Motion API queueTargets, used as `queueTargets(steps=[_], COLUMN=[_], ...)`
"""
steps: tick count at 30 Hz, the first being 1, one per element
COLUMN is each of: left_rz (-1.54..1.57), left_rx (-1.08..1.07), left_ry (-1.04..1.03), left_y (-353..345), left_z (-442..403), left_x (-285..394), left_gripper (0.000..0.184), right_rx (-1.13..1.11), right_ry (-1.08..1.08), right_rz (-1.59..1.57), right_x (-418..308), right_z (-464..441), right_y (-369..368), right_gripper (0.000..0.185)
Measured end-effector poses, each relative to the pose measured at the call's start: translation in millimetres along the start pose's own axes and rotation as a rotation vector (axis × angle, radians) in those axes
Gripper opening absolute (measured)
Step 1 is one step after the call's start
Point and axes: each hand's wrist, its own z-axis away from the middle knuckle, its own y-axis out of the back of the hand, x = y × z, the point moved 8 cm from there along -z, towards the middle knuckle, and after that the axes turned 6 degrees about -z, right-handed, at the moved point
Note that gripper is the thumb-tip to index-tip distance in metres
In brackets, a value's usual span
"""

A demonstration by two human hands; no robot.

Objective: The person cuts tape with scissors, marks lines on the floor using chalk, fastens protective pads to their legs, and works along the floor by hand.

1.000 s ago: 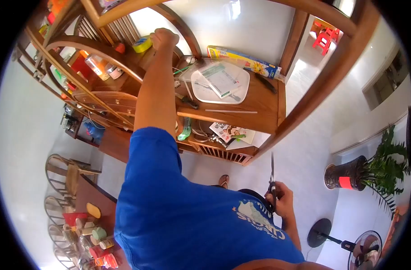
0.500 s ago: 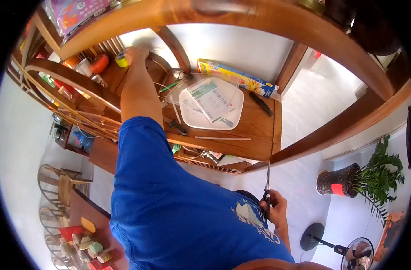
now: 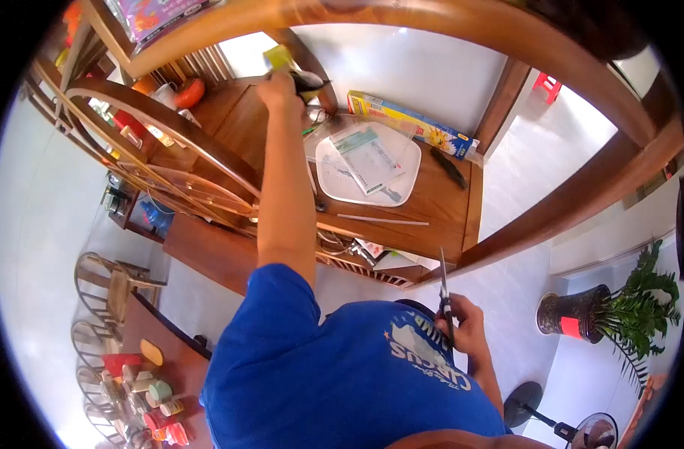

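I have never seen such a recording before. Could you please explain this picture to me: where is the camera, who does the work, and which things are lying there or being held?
There is no machine here: a person in a blue shirt works with two bare hands. The camera is worn on the head and looks forward and down, so the wearer's own body fills the bottom. The left hand reaches out and appears to hold a yellow-green roll, though it is blurred. The right hand holds what looks like scissors, blades pointing away. On the wooden surface lies a white tray with a flat white-and-green item on it. Around the tray are a long yellow-and-blue box, a dark slim object and a thin pale stick.
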Motion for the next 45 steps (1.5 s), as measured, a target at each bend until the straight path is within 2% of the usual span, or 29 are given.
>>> queueTargets(steps=[2, 4, 5, 6, 8, 9, 10, 12, 16, 20, 21, 24, 31, 34, 37, 40, 41, 44, 45], left_rz=[0.170, 0.300, 0.254, 0.144, 0.032, -0.048, -0.104, -0.205, -0.343, -0.441, -0.322, -0.140, -0.524, -0.519, -0.473, -0.600, -0.631, -0.152, -0.272], left_rx=[-0.258, -0.457, -0.497, -0.511, -0.561, -0.520, -0.611, -0.643, -0.593, -0.735, -0.745, -0.711, -0.723, -0.713, -0.754, -0.676, -0.691, -0.664, -0.653], left_ry=[0.218, 0.294, 0.238, 0.265, 0.258, 0.289, 0.228, 0.119, 0.124, 0.076, 0.189, 0.301, 0.050, 0.200, 0.051, 0.156, 0.074, 0.362, 0.292], left_y=[-6, -3, 8, 15, 26, 33, 37, 44, 53, 56, 62, 70, 77, 83, 87, 93, 93, 101, 101], left_z=[63, 116, 120, 142, 170, 185, 194, 211, 244, 260, 262, 266, 262, 263, 263, 268, 266, 268, 268], left_x=[-4, 0, -9, -4, 1, 8, 9, 16, 25, 13, 2, -2, -1, -6, 4, -2, 2, -11, -7], left_gripper=[0.015, 0.012, 0.013, 0.017, 0.021, 0.029, 0.032, 0.036, 0.040, 0.036, 0.034, 0.033, 0.030, 0.033, 0.038, 0.042, 0.046, 0.047, 0.048], right_rx=[-0.014, -0.064, -0.091, -0.116, -0.171, -0.205, -0.238, -0.289, -0.410, -0.452, -0.449, -0.463, -0.543, -0.542, -0.545, -0.558, -0.563, -0.564, -0.567], right_ry=[0.085, 0.115, 0.124, 0.129, 0.065, 0.062, 0.061, 0.070, 0.121, 0.083, 0.075, 0.025, -0.008, -0.018, -0.017, -0.022, -0.027, -0.049, -0.058], right_rz=[0.054, 0.015, -0.055, -0.128, -0.248, -0.269, -0.291, -0.328, -0.339, -0.323, -0.303, -0.337, -0.305, -0.315, -0.300, -0.273, -0.270, -0.286, -0.293], right_x=[-11, -31, -36, -40, -59, -70, -77, -86, -103, -104, -105, -100, -99, -100, -105, -106, -106, -104, -104], right_z=[-13, -24, -31, -35, -46, -49, -53, -62, -84, -96, -97, -99, -102, -102, -101, -102, -102, -102, -102], right_y=[-3, -8, -9, -10, -15, -18, -20, -26, -44, -53, -53, -55, -56, -56, -56, -56, -58, -60, -59], right_gripper=[0.063, 0.070, 0.067, 0.064, 0.068, 0.070, 0.073, 0.080, 0.079, 0.077, 0.080, 0.082, 0.083, 0.083, 0.083, 0.085, 0.085, 0.085, 0.084])
